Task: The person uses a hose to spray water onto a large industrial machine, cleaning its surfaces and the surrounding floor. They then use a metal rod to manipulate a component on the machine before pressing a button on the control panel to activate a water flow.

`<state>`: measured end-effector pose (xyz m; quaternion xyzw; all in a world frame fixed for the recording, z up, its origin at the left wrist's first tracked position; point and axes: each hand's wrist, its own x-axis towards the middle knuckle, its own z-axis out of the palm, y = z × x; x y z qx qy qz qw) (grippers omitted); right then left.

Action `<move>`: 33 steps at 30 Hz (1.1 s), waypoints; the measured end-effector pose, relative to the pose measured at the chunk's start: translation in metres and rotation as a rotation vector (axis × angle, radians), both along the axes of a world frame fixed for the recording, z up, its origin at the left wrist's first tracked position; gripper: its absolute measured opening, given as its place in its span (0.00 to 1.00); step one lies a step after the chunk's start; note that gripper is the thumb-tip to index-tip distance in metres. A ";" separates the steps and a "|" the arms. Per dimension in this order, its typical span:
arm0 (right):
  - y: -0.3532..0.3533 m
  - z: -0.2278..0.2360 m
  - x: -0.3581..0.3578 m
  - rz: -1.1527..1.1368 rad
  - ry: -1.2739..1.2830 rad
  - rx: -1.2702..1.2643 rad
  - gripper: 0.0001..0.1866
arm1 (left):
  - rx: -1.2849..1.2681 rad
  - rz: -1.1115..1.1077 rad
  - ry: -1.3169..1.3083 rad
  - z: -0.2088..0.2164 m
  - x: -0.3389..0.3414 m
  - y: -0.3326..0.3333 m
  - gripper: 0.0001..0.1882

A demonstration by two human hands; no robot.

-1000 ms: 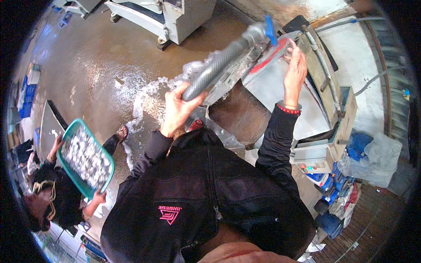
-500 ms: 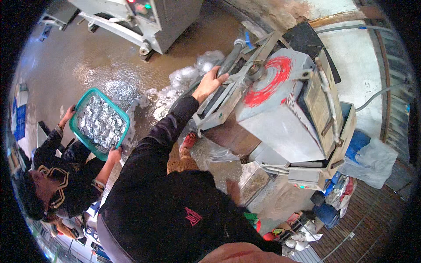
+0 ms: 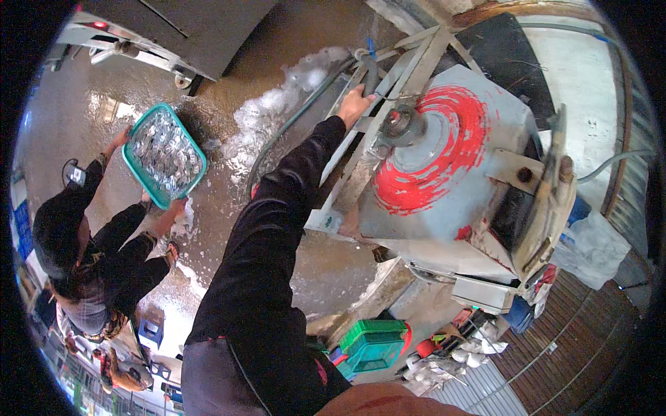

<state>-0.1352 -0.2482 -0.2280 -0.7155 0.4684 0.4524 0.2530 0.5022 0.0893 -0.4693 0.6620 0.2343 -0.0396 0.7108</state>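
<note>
Head view has your left hand (image 3: 355, 105) reaching up and forward at the end of your black sleeve (image 3: 267, 208), the fingers closed around the lower end of a thick grey hose (image 3: 371, 75). That hose stands at the near side of the machine's pale metal frame (image 3: 423, 66), in the upper middle of the view, with a small blue piece (image 3: 371, 47) at its far end. You have your right hand outside the view, so its state cannot be told. Just to the right of your grip is the grey machine (image 3: 430, 156), its slanted face marked with a worn red ring (image 3: 468, 139) around a round hub (image 3: 404, 125). White foam (image 3: 267, 118) spreads over the wet brown floor (image 3: 326, 277) to the left of your hand, and a thin dark hose (image 3: 297, 114) curves beside it. Further left, a co-worker (image 3: 125, 229) holds a teal tray (image 3: 162, 202) of small shiny pieces (image 3: 165, 152), well apart from you. Below the machine sit green (image 3: 374, 333) and teal baskets (image 3: 378, 355), and a clear plastic bag (image 3: 596, 249) lies at your right.
</note>
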 end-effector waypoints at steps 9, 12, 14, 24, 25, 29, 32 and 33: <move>-0.008 0.036 0.020 -0.018 0.045 -0.028 0.20 | 0.442 0.139 0.059 -0.069 0.010 -0.038 0.20; -0.015 0.050 0.028 -0.012 0.062 -0.034 0.20 | 0.428 -0.037 0.161 -0.088 0.015 -0.038 0.22; -0.008 0.050 0.023 -0.037 0.072 -0.036 0.20 | 0.414 -0.137 0.207 -0.083 0.000 -0.038 0.24; -0.046 0.055 -0.037 -0.209 -0.112 0.088 0.20 | 0.532 -0.382 0.021 -0.018 -0.078 0.015 0.19; -0.065 0.052 -0.039 -0.282 -0.127 0.135 0.20 | 0.412 -0.247 0.074 -0.026 -0.100 0.026 0.20; -0.102 0.001 -0.045 -0.521 -0.101 0.171 0.23 | 0.499 0.192 -0.239 0.088 -0.162 0.033 0.17; -0.134 -0.033 -0.036 0.295 -0.788 -0.212 0.18 | 0.447 0.382 -0.408 0.212 -0.187 -0.008 0.12; -0.160 -0.057 -0.024 0.611 -1.039 -0.371 0.17 | 0.452 0.428 -0.518 0.255 -0.193 -0.021 0.11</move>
